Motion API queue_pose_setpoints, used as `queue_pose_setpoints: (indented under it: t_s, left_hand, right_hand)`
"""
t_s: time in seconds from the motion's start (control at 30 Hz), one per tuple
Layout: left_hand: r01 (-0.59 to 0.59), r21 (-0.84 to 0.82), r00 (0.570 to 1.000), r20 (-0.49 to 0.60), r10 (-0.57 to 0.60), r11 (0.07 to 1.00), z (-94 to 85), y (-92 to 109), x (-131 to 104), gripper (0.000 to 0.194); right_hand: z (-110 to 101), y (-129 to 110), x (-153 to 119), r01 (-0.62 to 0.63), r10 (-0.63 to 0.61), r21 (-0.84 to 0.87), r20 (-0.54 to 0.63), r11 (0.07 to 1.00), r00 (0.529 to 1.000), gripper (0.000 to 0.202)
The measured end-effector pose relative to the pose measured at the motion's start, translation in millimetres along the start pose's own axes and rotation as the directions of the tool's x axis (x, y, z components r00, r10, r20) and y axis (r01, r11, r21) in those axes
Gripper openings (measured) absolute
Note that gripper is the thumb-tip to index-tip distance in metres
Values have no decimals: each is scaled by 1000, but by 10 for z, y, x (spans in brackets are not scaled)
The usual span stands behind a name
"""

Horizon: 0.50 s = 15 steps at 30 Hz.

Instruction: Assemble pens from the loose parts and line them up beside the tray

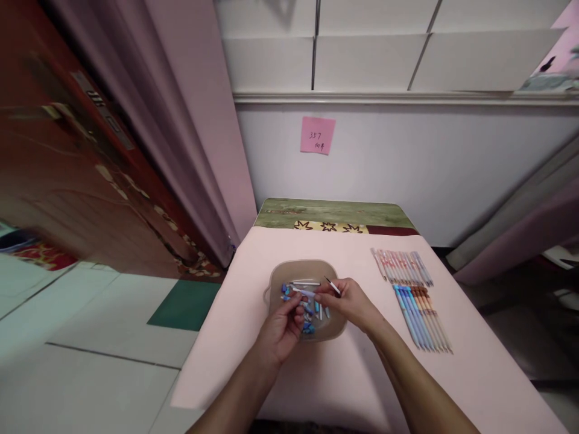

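My left hand (288,318) is closed in a pinch at the near left of a beige plastic basin (312,265). Between its fingers and those of my right hand (346,304) lies a pale lavender pen barrel (308,293), partly covered by fingertips. A thin white pen refill with a dark tip (333,286) sticks up from my right hand, which is also closed. Below the hands, loose blue and white pen parts (308,328) lie in the basin, several of them hidden by my fingers. A white stick-like part (305,283) rests near the basin's far side.
Right of the basin, a row of pinkish pens (401,267) lies beyond a row of blue and brown-topped pens (421,319). A pale pink cover (235,337) lies over the table. Behind stands a wall with a pink note (318,135).
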State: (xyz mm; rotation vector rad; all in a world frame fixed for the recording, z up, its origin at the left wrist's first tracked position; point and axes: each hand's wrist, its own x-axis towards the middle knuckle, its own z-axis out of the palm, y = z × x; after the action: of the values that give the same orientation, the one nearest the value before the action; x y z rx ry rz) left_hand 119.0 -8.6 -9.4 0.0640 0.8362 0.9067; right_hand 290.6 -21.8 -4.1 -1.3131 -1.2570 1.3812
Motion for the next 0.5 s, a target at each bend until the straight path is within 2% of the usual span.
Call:
queue_pose_setpoints:
  t_s: [0.07, 0.17, 0.3, 0.5]
  left_hand:
    - [2, -16, 1000, -7, -2, 1000, 12, 16, -14, 6]
    - [-16, -78, 1000, -27, 13, 997, 18, 90, -50, 9]
    - [-74, -133, 997, -42, 69, 988, -10, 208, -82, 17]
    - [-101, -108, 995, -38, 97, 989, -23, 213, -100, 19]
  right_hand:
    - [2, -13, -12, 2, -1, 15, -34, 1000, 999, 33]
    - [-3, -49, -79, 41, -38, 15, -159, 999, 987, 34]
    - [8, -80, -240, 58, -89, -111, -298, 992, 950, 29]
    - [130, -59, -370, 74, -173, -319, -297, 945, 939, 18]
